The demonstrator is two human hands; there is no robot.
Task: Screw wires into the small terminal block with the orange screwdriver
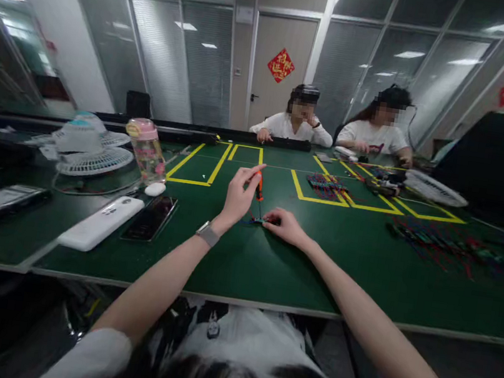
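Observation:
My left hand (242,191), with a grey watch on its wrist, grips the top of an orange and black screwdriver (260,188). The screwdriver stands nearly upright, its thin shaft pointing down at a small green terminal block (257,220) on the green table. Low on the tabletop, my right hand (285,224) pinches the right end of that block between thumb and fingers. Thin coloured wires show at the block's left side. Whether the screwdriver tip sits in a screw is too small to tell.
Left stand a drink bottle (146,151), white fan (97,150), white phone-like device (101,222) and dark phone (150,218). Wired parts lie in a bundle (325,186) and a larger pile (452,244) at right. Yellow tape (189,181) marks the table. Two people sit opposite.

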